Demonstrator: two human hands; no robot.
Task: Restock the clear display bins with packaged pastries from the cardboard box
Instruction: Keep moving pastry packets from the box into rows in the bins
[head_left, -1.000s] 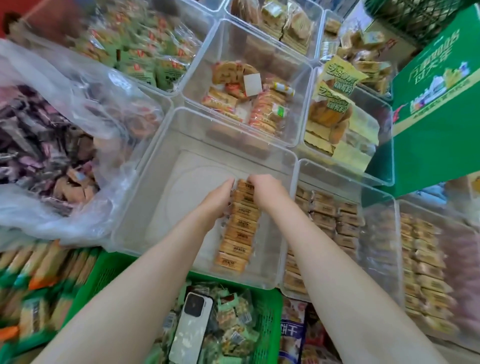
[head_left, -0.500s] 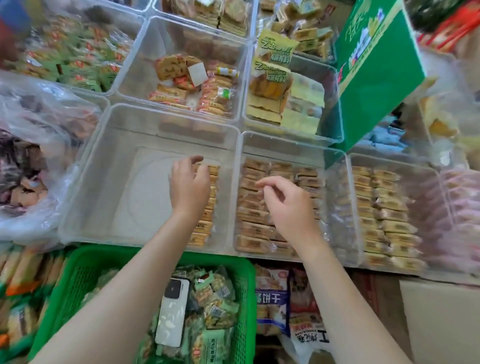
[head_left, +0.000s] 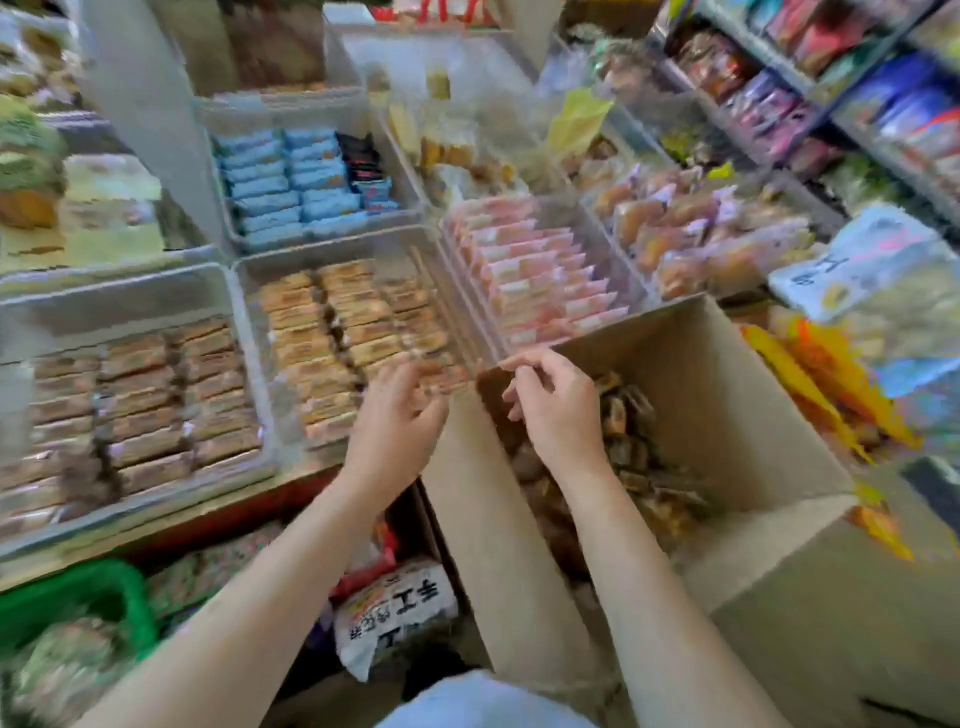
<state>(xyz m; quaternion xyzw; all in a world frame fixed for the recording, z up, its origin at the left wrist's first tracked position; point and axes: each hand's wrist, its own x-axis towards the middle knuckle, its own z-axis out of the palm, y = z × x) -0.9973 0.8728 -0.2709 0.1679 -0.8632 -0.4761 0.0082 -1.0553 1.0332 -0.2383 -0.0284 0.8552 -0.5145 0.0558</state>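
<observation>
Both hands are empty, fingers loosely curled: the right hand (head_left: 558, 402) is poised over the open cardboard box (head_left: 727, 395), where the packaged pastries (head_left: 631, 441) lie heaped, and the left hand (head_left: 397, 415) is held beside its near corner. A loose heap (wrappers look slippery) could be snagged or spilled if too many are grabbed. The clear display bins (head_left: 249, 332) beside it look nearly full, so overfilling could be risked.

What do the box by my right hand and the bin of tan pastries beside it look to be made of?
The box looks like plain brown cardboard: matte, with folding flaps. The bin seems to be clear rigid plastic: the packs show through its glossy walls. The pastry wrappers are probably thin plastic film, though blur leaves that open.
</observation>
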